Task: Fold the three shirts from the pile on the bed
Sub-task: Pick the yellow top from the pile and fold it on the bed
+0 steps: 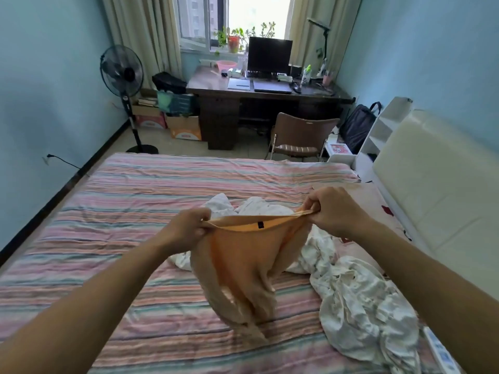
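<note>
Both hands are closed tight on the orange shirt (243, 255), one at each end of its neckline. At about 9 o'clock of the garment, the left hand (186, 229) pinches the collar edge with fingers curled under and thumb pressed on top, the fabric bunched inside the fist. At about 2 o'clock, the right hand (330, 209) clamps the opposite end of the collar the same way, knuckles up and fingertips folded over the rim. Neither hand shows any gap between fingers and cloth.

Between the two fists the neckline is pulled into a shallow, sagging curve, and a small black label (260, 224) sits at its middle on the inner side. Below that line the shirt hangs in loose vertical folds toward 6 o'clock, its lower part blurred and reaching down to the striped bedsheet (121, 201); whether the hem touches the sheet cannot be told.

Behind and beside the hanging shirt, from about 12 o'clock round to 4 o'clock, lies a crumpled pile of white clothes (356, 298) on the bed, spreading toward the lower right edge. Individual garments in it cannot be separated.

Farther off at 12 o'clock stand a dark wooden desk (216, 85) with a black monitor (270, 55), and a brown chair (299, 136) just in front of it. A pedestal fan (121, 68) stands at 10 o'clock, and a cream padded headboard (432, 171) runs along 3 o'clock.
</note>
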`<state>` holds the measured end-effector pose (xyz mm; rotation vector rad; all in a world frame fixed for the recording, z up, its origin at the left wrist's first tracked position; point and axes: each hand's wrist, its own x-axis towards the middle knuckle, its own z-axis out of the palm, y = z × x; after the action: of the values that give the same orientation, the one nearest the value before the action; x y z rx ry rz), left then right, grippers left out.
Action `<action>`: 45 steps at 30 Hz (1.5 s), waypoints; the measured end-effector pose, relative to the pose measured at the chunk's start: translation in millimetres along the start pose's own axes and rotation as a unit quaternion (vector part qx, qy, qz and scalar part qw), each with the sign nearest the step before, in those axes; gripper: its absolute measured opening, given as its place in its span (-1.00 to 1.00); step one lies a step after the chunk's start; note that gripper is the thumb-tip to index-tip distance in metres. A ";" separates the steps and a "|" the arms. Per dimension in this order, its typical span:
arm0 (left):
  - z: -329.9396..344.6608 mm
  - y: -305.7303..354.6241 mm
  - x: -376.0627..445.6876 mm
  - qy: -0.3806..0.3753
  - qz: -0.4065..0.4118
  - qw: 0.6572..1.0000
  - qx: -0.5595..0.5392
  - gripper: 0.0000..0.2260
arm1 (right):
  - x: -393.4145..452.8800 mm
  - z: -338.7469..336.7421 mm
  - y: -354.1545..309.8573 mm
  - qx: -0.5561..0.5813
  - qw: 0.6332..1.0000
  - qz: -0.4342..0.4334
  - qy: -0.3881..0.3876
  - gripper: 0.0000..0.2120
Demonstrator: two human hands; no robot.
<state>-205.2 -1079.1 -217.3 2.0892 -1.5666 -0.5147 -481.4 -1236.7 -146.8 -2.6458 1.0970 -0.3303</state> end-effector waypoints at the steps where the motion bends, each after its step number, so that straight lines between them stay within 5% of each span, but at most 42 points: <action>1: -13.4 3.9 -2.4 0.014 0.003 1.000 0.000 -0.69 | 1.2 -0.1 0.0 0.008 1.000 -0.003 0.014 -0.95; 14: -102.9 -2.0 -70.5 0.121 0.036 0.983 -0.136 -0.85 | -11.7 -9.4 -29.3 -0.010 0.981 -0.109 0.162 -0.89; 16: -103.8 1.1 -84.2 0.155 0.043 0.978 -0.136 -0.95 | -18.0 -11.1 -32.1 0.049 0.981 -0.114 0.147 -0.89; 20: -104.7 0.5 -116.1 0.148 0.033 0.988 -0.025 -0.54 | -39.8 -10.4 -27.2 0.140 0.977 -0.111 0.119 -0.89; 27: -108.9 -6.6 -173.5 0.123 0.024 0.991 0.036 -0.80 | -76.3 -15.0 -33.0 0.131 0.975 -0.177 0.027 -0.61; 33: -104.3 -30.9 -200.0 0.130 0.012 0.990 -0.046 -0.84 | -74.9 -9.6 -38.1 0.177 0.971 -0.150 -0.064 -0.92; 36: -102.6 -40.0 -207.2 0.155 0.005 0.983 -0.099 -0.74 | -81.1 1.7 -51.4 0.289 0.948 -0.083 -0.103 -0.86; 38: -104.0 -48.5 -211.4 0.162 -0.001 0.981 -0.104 -0.75 | -88.8 12.9 -67.0 0.346 0.934 -0.037 -0.079 -0.84; 45: -132.9 -90.7 -240.6 0.096 0.027 0.993 -0.069 -0.76 | -117.6 36.3 -129.2 0.239 0.968 -0.054 0.051 -0.85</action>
<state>-126.4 -807.1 -157.6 1.9263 -1.4312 -0.3788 -466.5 -1059.0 -152.5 -2.2759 0.7776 -0.6666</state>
